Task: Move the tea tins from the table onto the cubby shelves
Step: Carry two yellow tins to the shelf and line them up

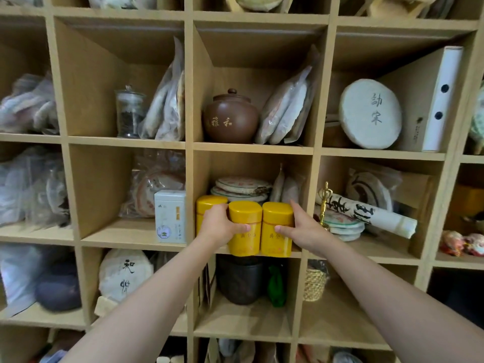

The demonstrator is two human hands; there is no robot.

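Observation:
Three yellow tea tins stand upright in a row at the front of the middle cubby (251,254) of the wooden shelf. My left hand (221,226) wraps the middle tin (245,242), with its thumb on the tin's front and partly covering the left tin (209,205), which sits a little further back. My right hand (301,230) grips the right tin (276,221) from its right side, thumb across the front. The middle and right tins touch each other and stand at the shelf's front edge.
Behind the tins lie stacked wrapped tea cakes (242,188). A white tea box (170,216) stands in the cubby to the left. A brown clay jar (230,119) sits above, a dark jar (239,280) below, and a rolled scroll (366,213) to the right.

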